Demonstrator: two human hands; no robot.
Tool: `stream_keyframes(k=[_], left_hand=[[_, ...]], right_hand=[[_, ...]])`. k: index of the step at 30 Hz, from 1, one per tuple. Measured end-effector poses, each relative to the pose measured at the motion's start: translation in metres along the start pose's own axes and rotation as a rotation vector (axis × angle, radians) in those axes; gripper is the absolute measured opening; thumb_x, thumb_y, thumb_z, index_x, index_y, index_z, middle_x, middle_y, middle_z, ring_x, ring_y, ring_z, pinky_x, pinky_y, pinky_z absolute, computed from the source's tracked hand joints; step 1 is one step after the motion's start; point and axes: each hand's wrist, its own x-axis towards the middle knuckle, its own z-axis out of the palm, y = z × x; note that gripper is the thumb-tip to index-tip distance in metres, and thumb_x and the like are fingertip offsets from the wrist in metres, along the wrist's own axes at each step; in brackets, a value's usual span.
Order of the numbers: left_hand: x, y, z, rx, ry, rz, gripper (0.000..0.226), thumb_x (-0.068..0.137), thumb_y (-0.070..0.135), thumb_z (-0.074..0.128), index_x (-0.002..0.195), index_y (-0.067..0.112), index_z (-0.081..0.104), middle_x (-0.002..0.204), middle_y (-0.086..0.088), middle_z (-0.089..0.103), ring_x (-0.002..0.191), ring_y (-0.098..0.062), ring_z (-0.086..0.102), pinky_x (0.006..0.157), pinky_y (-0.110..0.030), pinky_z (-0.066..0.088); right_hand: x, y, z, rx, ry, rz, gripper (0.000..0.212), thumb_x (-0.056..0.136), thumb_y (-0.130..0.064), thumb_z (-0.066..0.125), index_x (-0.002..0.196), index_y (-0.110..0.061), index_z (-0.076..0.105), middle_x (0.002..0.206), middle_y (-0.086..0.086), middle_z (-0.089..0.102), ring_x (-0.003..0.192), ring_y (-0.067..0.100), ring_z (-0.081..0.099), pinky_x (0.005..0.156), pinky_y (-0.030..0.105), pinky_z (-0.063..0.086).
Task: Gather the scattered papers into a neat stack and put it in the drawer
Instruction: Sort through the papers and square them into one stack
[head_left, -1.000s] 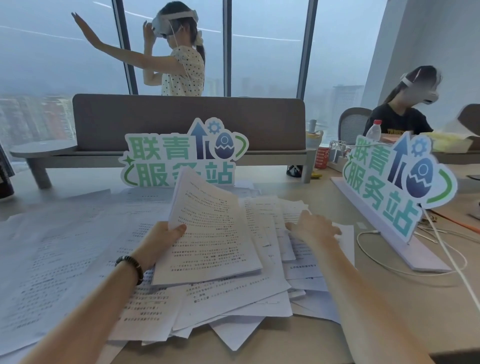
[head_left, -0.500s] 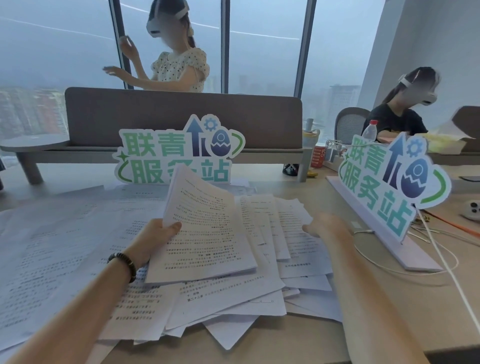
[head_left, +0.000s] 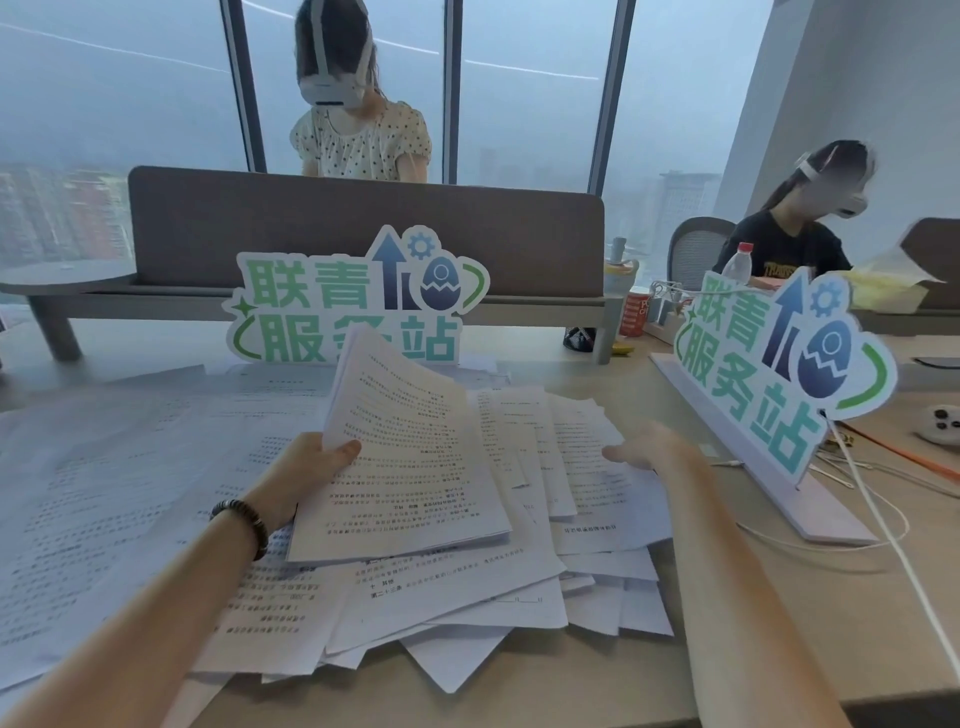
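Observation:
Printed white papers lie scattered over the desk, most in a loose fanned pile (head_left: 457, 597) in front of me, with more sheets (head_left: 104, 467) spread flat to the left. My left hand (head_left: 311, 473) grips the left edge of a small stack of sheets (head_left: 410, 452), thumb on top, and holds it tilted up above the pile. My right hand (head_left: 649, 449) reaches over the pile's right side, its fingers resting on the sheets there (head_left: 587, 447). No drawer is in view.
Two standing cut-out signs: one behind the pile (head_left: 358, 301), one on a long base at the right (head_left: 779, 364). White cables (head_left: 883, 530) and a controller (head_left: 940, 423) lie at the right. A grey divider (head_left: 363, 228) stands behind, with two people beyond.
My right hand has slid rightward over the pile's right-hand sheets. My left hand keeps the same held stack. The person behind the divider lowered both arms.

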Motion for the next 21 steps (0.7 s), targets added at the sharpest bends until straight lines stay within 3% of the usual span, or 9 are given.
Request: stream_keyframes(k=[6, 9, 11, 14, 18, 21], left_hand=[[-0.001, -0.001, -0.002, -0.019, -0.01, -0.005, 0.013, 0.097, 0.022, 0.062, 0.093, 0.012, 0.069, 0.074, -0.001, 0.076, 0.067, -0.021, 0.073, 0.056, -0.028, 0.057], [-0.002, 0.0, -0.001, -0.02, -0.012, -0.002, 0.013, 0.097, 0.022, 0.062, 0.088, 0.015, 0.068, 0.067, 0.003, 0.075, 0.062, -0.017, 0.073, 0.051, -0.026, 0.056], [-0.002, 0.001, -0.001, -0.021, -0.012, -0.004, 0.012, 0.097, 0.022, 0.062, 0.09, 0.014, 0.068, 0.075, -0.002, 0.075, 0.068, -0.021, 0.073, 0.056, -0.028, 0.057], [-0.004, 0.002, -0.001, -0.023, -0.012, -0.002, 0.011, 0.098, 0.022, 0.061, 0.09, 0.015, 0.067, 0.08, -0.005, 0.073, 0.071, -0.023, 0.071, 0.058, -0.028, 0.055], [-0.006, 0.005, 0.0, -0.013, -0.009, 0.002, 0.011, 0.098, 0.022, 0.061, 0.092, 0.014, 0.066, 0.076, -0.002, 0.072, 0.067, -0.019, 0.07, 0.05, -0.024, 0.052], [-0.006, 0.005, 0.0, -0.005, -0.006, -0.001, 0.011, 0.098, 0.022, 0.06, 0.094, 0.013, 0.065, 0.076, -0.001, 0.071, 0.065, -0.018, 0.069, 0.047, -0.022, 0.051]], right_hand=[[0.005, 0.0, 0.0, 0.152, -0.012, -0.055, 0.057, 0.091, -0.03, 0.071, 0.135, -0.004, 0.047, 0.117, 0.012, 0.061, 0.097, 0.027, 0.059, 0.07, 0.031, 0.045], [0.011, 0.001, 0.001, 0.326, -0.05, -0.073, 0.054, 0.084, -0.029, 0.079, 0.125, -0.003, 0.055, 0.109, 0.013, 0.069, 0.093, 0.028, 0.068, 0.084, 0.04, 0.056], [0.012, 0.001, 0.001, 0.389, -0.076, -0.073, 0.043, 0.083, -0.028, 0.08, 0.113, -0.003, 0.063, 0.104, 0.014, 0.072, 0.094, 0.03, 0.07, 0.092, 0.046, 0.056], [0.012, 0.0, 0.0, 0.43, -0.105, -0.078, 0.038, 0.083, -0.025, 0.081, 0.11, -0.003, 0.066, 0.104, 0.013, 0.072, 0.092, 0.03, 0.07, 0.087, 0.043, 0.057], [0.015, 0.002, -0.002, 0.493, -0.115, -0.054, 0.069, 0.067, -0.037, 0.092, 0.119, -0.003, 0.063, 0.114, 0.013, 0.069, 0.099, 0.031, 0.066, 0.087, 0.042, 0.054], [0.013, 0.004, 0.003, 0.435, -0.032, -0.033, 0.074, 0.071, -0.04, 0.089, 0.124, 0.0, 0.057, 0.115, 0.013, 0.063, 0.098, 0.029, 0.06, 0.071, 0.035, 0.047]])
